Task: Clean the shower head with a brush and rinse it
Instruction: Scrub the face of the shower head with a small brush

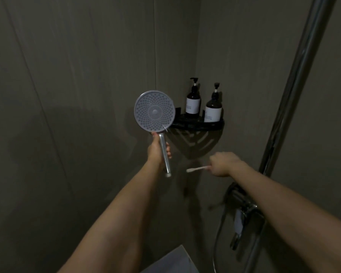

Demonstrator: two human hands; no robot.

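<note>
We see bare grey wall panels on the left. Our left hand grips the chrome handle of the shower head, fingers wrapped round it, holding it upright; its round perforated face turns toward us and overlaps the left edge of a black corner shelf. Two dark pump bottles with pale labels stand on that shelf. Below it, our right hand is fisted round a pale, slim brush pointing left, well apart from the head. Further right stand the chrome mixer valve and the riser pipe.
</note>
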